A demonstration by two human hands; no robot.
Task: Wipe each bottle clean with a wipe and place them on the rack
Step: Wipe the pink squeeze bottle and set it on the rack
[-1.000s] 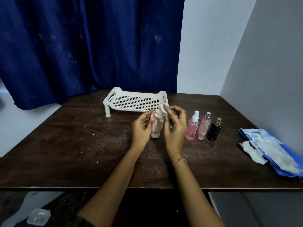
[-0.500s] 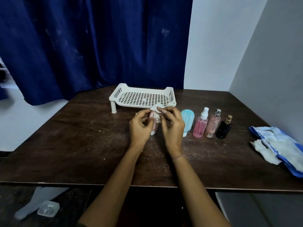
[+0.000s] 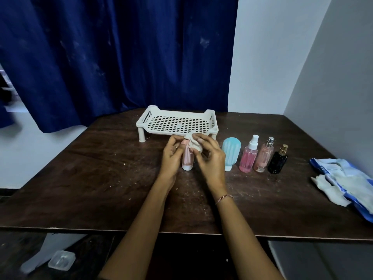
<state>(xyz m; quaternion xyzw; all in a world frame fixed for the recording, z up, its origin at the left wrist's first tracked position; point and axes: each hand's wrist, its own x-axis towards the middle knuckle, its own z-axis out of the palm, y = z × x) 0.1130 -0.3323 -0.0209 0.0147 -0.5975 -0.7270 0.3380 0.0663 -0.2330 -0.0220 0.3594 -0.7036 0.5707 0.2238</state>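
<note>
On the dark wooden table (image 3: 101, 174), near the middle, the left hand (image 3: 171, 157) holds a pale pink ribbed plastic bottle (image 3: 187, 158) upright with its white cap down at the table top. Its fingers (image 3: 176, 141) are curled round the bottle's upper part. The right hand (image 3: 212, 161) pinches a crumpled white wipe (image 3: 194, 145) between thumb and fingers and presses it against the top of that bottle.

Just behind the hands stands a white plastic rack (image 3: 143, 120) on short legs, its perforated floor bare. To the right of the hands four more bottles stand in a row:
- a light blue ribbed bottle (image 3: 231, 151), cap down
- a pink spray bottle with a white nozzle (image 3: 248, 159)
- a pale pink glass bottle with a silver top (image 3: 264, 156)
- a black bottle with a gold cap (image 3: 278, 162)

At the far right edge lies a blue and white wipe packet (image 3: 351, 178) with loose wipes on it.
</note>
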